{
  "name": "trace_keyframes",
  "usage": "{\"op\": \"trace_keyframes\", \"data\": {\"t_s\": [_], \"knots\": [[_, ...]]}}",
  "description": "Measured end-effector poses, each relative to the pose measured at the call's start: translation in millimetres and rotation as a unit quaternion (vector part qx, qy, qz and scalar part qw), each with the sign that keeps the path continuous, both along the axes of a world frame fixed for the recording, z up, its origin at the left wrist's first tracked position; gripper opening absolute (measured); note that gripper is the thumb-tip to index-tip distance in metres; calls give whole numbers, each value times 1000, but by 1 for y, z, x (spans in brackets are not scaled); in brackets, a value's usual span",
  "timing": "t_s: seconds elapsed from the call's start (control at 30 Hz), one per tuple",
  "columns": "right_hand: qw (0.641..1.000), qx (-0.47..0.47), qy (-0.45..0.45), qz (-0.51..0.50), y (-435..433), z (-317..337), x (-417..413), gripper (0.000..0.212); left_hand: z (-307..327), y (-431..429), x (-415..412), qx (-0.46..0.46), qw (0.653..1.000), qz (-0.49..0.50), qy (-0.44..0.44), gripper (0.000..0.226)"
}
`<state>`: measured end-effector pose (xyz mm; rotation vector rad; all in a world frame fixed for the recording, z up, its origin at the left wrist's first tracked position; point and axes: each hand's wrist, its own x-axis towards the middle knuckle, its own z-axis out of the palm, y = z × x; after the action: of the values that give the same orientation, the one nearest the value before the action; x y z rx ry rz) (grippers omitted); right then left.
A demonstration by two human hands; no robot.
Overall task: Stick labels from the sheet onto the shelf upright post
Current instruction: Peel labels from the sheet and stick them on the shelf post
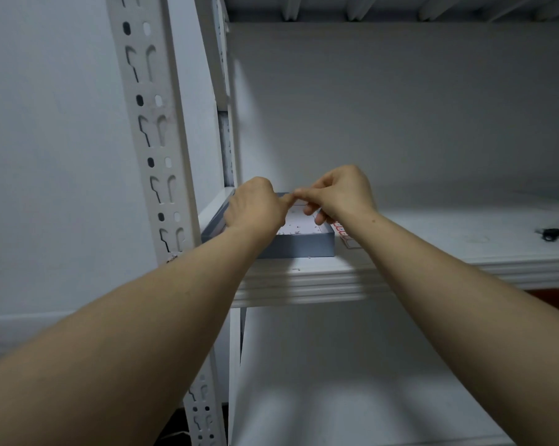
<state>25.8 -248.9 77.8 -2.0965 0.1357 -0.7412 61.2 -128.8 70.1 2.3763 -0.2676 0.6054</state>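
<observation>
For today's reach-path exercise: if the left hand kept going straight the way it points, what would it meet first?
Probably the right hand: the left hand points rightward and their fingertips already seem to touch above the grey box.

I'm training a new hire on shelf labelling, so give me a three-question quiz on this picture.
1. True or false: both hands meet above the grey tray.
2. On which side of the tray does the slotted upright post stand? A) left B) right
3. What lies at the shelf's far right?

Key:
1. True; the left hand and right hand touch fingertips there.
2. A
3. A small dark object, too blurred to name.
</observation>
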Motion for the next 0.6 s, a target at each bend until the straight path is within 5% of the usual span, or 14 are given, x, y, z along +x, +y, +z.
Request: {"op": "trace_keyframes", "data": {"t_s": [0.07, 0.2, 0.27, 0.4, 0.5, 0.6], "knots": [[1000, 3, -10, -12, 2, 1, -1, 36, 0, 1, -4, 1, 1000, -31, -4, 18], [999, -18, -25, 18, 15, -2, -5, 6, 1, 11, -28, -49, 993, -94, -49, 35], [998, -2, -43, 44, 27, -6, -11, 12, -2, 20, -42, -85, 988, -104, -82, 30], [991, 20, -105, 81, 54, -20, -22, 15, -21, 52, -59, -165, 947, -148, -234, 33], [984, -3, -142, 107, 77, -36, -23, 9, -35, 82, -57, -206, 924, -80, -311, 42], [962, -123, -219, 107, 99, -51, -23, 10, -43, 106, -53, -314, 912, -26, -264, 38]]}}
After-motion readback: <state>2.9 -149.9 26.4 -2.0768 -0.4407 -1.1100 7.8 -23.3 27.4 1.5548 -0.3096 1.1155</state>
